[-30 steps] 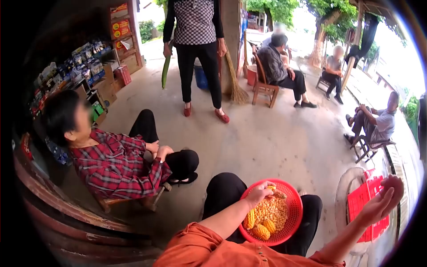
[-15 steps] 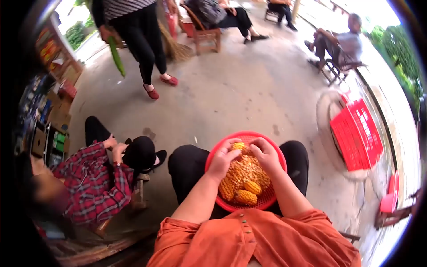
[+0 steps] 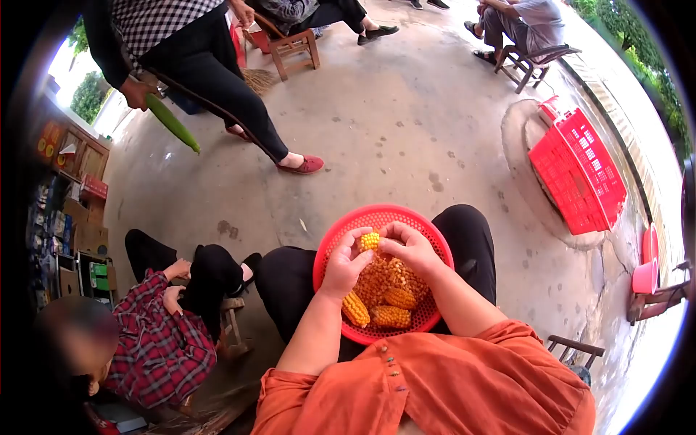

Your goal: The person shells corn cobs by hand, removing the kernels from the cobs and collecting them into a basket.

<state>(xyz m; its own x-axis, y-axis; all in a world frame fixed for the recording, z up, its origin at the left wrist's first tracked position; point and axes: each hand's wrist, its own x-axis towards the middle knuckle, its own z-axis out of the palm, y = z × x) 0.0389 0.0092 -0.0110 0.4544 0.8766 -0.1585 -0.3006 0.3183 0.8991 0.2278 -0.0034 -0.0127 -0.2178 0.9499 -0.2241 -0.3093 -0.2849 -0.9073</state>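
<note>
A yellow corn cob (image 3: pixel 370 241) is held end-up above a red perforated basket (image 3: pixel 377 213) that rests on my lap. My left hand (image 3: pixel 342 267) is closed round the cob from the left. From the right, my right hand (image 3: pixel 415 251) is closed with its thumb and fingers against the cob's side. Beneath both hands lie loose corn kernels (image 3: pixel 380 279). Nearer to me in the basket are a long cob (image 3: pixel 355 309), a shorter cob (image 3: pixel 400 298) and another cob (image 3: pixel 391 317).
Left of me sits a person in a plaid shirt (image 3: pixel 167 341). Ahead, a standing person holds a long green vegetable (image 3: pixel 172 123). A red plastic crate (image 3: pixel 580 170) stands on the floor at right, with a pink basin (image 3: pixel 645 277) nearer. Others sit on chairs farther back.
My view has tilted down a little. The standing person has stepped closer, bringing the green vegetable along. Both my hands stay on the cob, which shows more of its yellow end.
</note>
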